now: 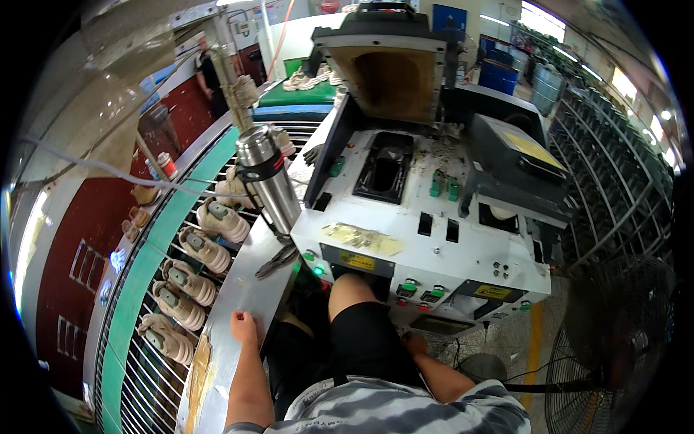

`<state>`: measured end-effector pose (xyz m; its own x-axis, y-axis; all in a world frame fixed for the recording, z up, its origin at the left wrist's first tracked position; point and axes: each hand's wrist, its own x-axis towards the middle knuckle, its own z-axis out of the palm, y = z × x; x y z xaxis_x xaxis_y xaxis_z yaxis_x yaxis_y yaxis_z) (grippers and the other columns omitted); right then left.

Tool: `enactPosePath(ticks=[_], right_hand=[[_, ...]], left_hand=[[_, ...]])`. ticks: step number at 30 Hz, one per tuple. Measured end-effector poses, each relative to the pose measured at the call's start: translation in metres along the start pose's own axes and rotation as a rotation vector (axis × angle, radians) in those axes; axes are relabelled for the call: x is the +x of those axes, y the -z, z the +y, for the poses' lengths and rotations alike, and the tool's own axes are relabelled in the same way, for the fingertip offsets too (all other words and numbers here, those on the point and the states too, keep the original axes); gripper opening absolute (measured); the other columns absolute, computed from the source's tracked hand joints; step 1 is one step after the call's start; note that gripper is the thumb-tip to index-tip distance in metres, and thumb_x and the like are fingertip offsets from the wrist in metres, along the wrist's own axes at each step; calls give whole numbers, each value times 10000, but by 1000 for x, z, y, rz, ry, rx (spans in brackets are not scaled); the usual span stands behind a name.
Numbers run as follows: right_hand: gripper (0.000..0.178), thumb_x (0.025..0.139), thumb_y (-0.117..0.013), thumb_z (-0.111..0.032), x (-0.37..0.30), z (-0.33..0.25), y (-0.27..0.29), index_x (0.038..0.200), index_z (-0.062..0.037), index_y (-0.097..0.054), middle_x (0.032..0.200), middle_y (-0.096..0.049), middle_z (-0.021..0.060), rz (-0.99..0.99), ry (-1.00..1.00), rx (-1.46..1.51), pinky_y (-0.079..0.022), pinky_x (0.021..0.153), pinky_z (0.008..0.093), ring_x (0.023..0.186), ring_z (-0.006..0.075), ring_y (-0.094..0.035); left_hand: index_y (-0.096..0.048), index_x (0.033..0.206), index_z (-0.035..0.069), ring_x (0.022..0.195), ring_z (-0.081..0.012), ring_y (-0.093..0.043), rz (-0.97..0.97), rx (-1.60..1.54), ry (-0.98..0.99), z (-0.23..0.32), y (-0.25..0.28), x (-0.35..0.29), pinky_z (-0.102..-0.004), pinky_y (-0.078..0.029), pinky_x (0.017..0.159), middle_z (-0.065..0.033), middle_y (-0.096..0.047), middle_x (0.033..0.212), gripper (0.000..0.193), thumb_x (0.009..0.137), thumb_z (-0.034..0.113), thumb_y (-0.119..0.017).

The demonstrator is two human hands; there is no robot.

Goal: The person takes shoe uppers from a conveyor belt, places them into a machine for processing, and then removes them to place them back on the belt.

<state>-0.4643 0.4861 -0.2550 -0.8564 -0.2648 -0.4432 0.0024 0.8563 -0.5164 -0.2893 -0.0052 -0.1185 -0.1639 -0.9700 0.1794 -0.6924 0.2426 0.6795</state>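
Observation:
My left hand (244,328) rests on the metal ledge (249,295) beside the conveyor, its fingers curled in and nothing showing in them. Low by my right thigh is my right hand (413,343), in shadow below the machine's front; its fingers are hard to make out. In front of me stands a white two-station machine (347,217) with its left lid (383,76) raised over a dark shoe-shaped recess (385,168). The right lid (517,155) is lowered. A dark glove (278,260) lies on the ledge, near a steel thermos (271,177).
Several beige sneakers (189,278) stand in a row on the roller conveyor (155,383) at left. A black fan (607,354) is at the lower right. Racks (614,173) line the right side, with blue drums (497,76) behind. Another person (210,79) stands far left.

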Motion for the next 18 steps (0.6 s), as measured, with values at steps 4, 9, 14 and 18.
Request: enactPosePath(ticks=[4, 9, 14, 18], right_hand=[[217, 698, -673, -91, -56, -103, 101, 910, -76, -631, 916, -632, 156, 694, 446, 100, -464, 814, 463, 870, 375, -589], [204, 664, -612, -11, -36, -130, 244, 862, -51, -580, 826, -605, 127, 1211, 968, 148, -441, 728, 421, 746, 331, -575], [446, 700, -666, -185, 64, -132, 412, 1107, -55, -539, 1111, -552, 156, 1332, 524, -178, -389, 904, 471, 1063, 364, -499], [837, 749, -688, -399, 117, -161, 492, 1433, -98, -311, 1412, -403, 152, 980, -145, -203, -324, 1055, 481, 1291, 352, -375]], left_hand=[[-615, 807, 80, 704, -271, -636, 16, -14, -11, -19, -2, 3, -392, -501, 666, -88, -657, 750, 141, 766, 214, -602], [-615, 805, 74, 697, -297, -630, 64, 39, -44, -5, 0, -3, -411, -495, 649, -102, -657, 752, 139, 764, 205, -592], [-601, 791, 77, 673, -296, -623, 77, 30, -70, -17, -1, 1, -420, -483, 629, -103, -651, 730, 132, 765, 205, -591], [-595, 788, 80, 669, -288, -627, 84, 25, -44, -10, -1, -2, -414, -486, 624, -94, -653, 725, 129, 764, 207, -593]])
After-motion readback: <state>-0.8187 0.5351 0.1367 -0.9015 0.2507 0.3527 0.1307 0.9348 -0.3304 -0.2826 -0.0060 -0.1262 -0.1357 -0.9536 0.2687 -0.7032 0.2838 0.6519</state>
